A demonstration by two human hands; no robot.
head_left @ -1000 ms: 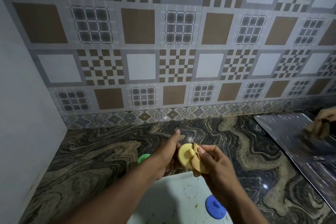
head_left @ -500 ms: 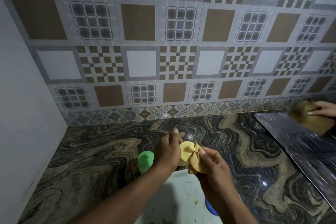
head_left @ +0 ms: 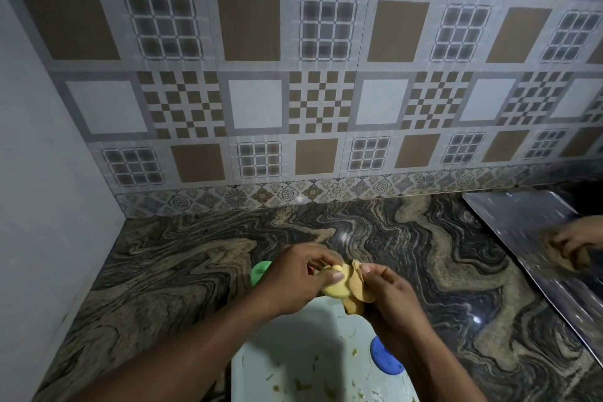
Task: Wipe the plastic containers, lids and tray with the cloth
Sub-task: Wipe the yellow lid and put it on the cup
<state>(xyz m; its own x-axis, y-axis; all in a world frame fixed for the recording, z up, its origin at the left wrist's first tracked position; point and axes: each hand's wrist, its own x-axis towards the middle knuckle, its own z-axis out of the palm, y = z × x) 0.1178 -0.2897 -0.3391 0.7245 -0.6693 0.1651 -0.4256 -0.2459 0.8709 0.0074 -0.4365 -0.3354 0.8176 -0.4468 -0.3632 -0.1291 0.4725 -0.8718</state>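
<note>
Since a moment ago both hands have drawn closer to me over the tray (head_left: 261, 369) and the green lid (head_left: 259, 271) is half hidden behind my left hand (head_left: 293, 281), which pinches the yellow lid (head_left: 336, 289) while my right hand (head_left: 388, 297) presses the tan cloth (head_left: 354, 287) onto it. That lid looks mid-wipe; I judge most is left, as the tray holds crumbs and the blue lid (head_left: 385, 359) waits on it. No containers show. Marbled dark stone makes the surface (head_left: 195, 271), backed by patterned wall tiles (head_left: 293, 75); a steel sheet (head_left: 522, 225) lies right, another person's hand (head_left: 574, 238) on it
</note>
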